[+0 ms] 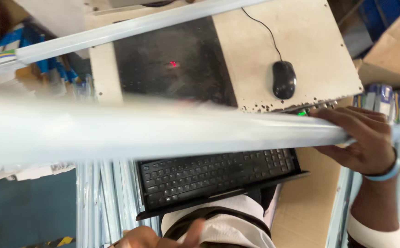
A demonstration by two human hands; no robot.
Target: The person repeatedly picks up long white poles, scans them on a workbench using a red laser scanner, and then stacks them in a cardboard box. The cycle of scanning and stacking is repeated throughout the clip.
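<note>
Head view: a person's right hand (363,138) is closing over the end of a long pale-blue tube (163,131) that is stretching across the whole frame just above a black keyboard (218,177). The grip looks wrapped, fingers curled over the top of the tube and thumb beneath, with a light-blue wristband (389,172) showing behind it. The left hand (156,236) is hovering at the bottom edge below the keyboard, fingers partly spread; whether it is holding anything cannot be told, since most of it is cut off. Behind the tube, a black mouse (284,79) is sitting on the pale desk (315,46), beside a dark work plate (172,64) carrying a small red light spot. A second tube (131,28) of the same kind is lying beyond the plate, and more are lying packed below the keyboard's left end (103,202). Blur is softening the held tube's near end, so its surface finish is uncertain. Judging by its length and thin look, it is probably light, stiff and fragile, possibly slippery; it would be handling best supported near both ends rather than from one.
</note>
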